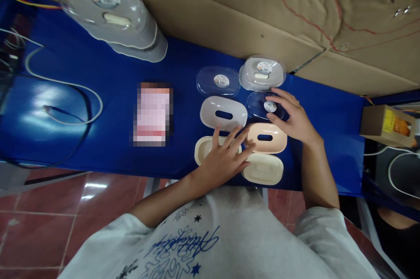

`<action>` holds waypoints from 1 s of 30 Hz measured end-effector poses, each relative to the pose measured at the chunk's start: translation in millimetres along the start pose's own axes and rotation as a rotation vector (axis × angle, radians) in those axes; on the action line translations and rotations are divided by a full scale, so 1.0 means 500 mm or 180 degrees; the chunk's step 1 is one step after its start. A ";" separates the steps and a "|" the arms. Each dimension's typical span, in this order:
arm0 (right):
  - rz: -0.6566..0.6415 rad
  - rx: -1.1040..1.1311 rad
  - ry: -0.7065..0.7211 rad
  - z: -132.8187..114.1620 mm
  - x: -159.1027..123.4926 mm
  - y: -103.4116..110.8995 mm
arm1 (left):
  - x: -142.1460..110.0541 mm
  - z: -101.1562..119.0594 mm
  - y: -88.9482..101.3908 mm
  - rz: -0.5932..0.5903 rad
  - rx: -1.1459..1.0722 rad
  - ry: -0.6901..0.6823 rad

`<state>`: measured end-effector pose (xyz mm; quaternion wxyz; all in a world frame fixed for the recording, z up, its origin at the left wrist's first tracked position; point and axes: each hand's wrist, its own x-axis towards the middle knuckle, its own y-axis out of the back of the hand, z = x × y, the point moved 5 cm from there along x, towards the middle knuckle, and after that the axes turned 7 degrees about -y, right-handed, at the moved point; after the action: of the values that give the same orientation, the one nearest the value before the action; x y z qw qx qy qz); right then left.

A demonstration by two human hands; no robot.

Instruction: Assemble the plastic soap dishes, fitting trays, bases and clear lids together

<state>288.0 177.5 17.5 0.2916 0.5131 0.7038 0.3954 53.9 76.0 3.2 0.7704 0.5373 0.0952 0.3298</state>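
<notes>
My left hand lies with spread fingers over a cream oval dish. Its fingertips reach the edges of a pale grey slotted tray and a peach slotted tray. Below the peach tray sits a second cream dish. My right hand is open, thumb and fingers apart, over the right side of a clear oval lid with a round sticker; whether it presses the lid I cannot tell. Another clear lid lies left of it, and a lidded grey box stands behind.
Stacked lidded grey boxes stand at the back left. A blurred-out pink rectangular thing lies mid-table, with a white cable to its left. A cardboard box is at the right, and a brown panel lines the back.
</notes>
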 end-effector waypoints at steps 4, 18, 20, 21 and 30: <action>0.0552 -0.0024 0.0087 -0.019 0.020 0.032 | -0.002 0.000 0.012 0.0001 0.0008 0.0004; 0.0111 -0.0759 0.0509 -0.061 0.166 0.004 | -0.042 0.006 0.013 -0.0029 -0.0173 -0.0234; 0.0153 -0.0671 0.0506 -0.077 0.147 0.011 | -0.049 0.005 0.014 -0.0034 -0.0114 -0.0262; 0.0169 -0.0602 0.0515 -0.087 0.131 0.015 | -0.052 0.003 0.016 0.0005 -0.0092 -0.0264; -0.0115 -0.0066 0.0438 -0.170 -0.086 -0.004 | -0.153 -0.089 0.087 0.0393 -0.0263 0.0338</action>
<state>230.6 114.6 60.0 0.2550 0.4688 0.7272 0.4317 -44.4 72.1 8.1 0.7639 0.4917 0.0889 0.4083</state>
